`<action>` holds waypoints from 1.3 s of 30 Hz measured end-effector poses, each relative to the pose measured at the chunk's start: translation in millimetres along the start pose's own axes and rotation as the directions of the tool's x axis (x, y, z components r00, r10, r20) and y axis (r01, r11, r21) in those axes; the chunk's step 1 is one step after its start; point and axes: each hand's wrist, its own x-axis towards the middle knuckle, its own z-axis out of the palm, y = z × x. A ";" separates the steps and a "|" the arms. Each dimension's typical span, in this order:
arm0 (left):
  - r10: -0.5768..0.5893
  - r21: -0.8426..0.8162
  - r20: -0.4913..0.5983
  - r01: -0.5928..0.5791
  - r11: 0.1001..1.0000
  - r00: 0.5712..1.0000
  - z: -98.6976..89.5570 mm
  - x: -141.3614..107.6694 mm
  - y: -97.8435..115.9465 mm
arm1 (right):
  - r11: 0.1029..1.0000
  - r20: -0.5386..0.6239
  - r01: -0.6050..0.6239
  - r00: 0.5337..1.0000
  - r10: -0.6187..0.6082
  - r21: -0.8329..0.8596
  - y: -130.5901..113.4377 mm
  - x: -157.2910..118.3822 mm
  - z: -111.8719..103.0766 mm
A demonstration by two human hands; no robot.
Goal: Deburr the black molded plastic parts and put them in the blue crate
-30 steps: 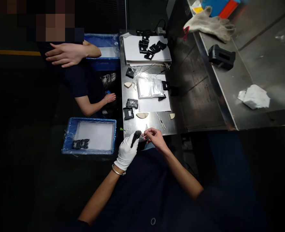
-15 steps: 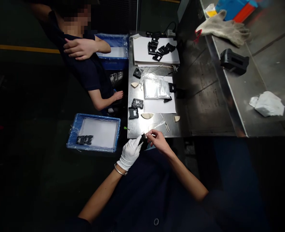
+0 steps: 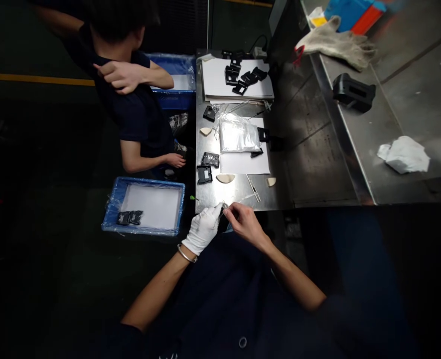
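**Gloved left hand (image 3: pixel 203 230) and bare right hand (image 3: pixel 246 224) pinched shut on a small glinting piece (image 3: pixel 223 205)**
Both grips close on it — too small to tell what it is — just over the steel table's (image 3: pixel 209 197) near edge. Tweezers (image 3: pixel 253 188) lie at 1 o'clock, a black case (image 3: pixel 204 175) at 12, a blue bin (image 3: pixel 149 180) at 9.

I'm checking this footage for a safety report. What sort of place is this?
Probably a factory packing or inspection station: a steel bench holding black parts, a plastic-lined blue crate on the floor, and a white-gloved left hand.
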 end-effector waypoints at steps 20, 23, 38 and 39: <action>-0.110 -0.486 0.043 0.117 0.866 0.993 -23.4 -2.8 -11.9 | 0.866 0.091 -0.219 0.976 0.200 0.449 37.5 13.0 12.3; -0.017 -0.181 0.150 0.044 0.983 0.989 -16.7 -4.3 -14.6 | 0.870 0.110 -0.223 0.975 0.194 0.439 31.8 12.7 13.8; -0.179 -0.179 0.207 0.217 0.960 0.962 -13.4 -5.4 -16.5 | 0.977 -0.120 -0.092 0.986 0.117 0.193 14.7 -1.3 26.6; -0.246 -0.267 0.188 0.291 0.919 0.951 -16.4 -8.1 -18.2 | 0.948 -0.126 -0.140 0.975 0.182 0.287 20.7 0.8 22.7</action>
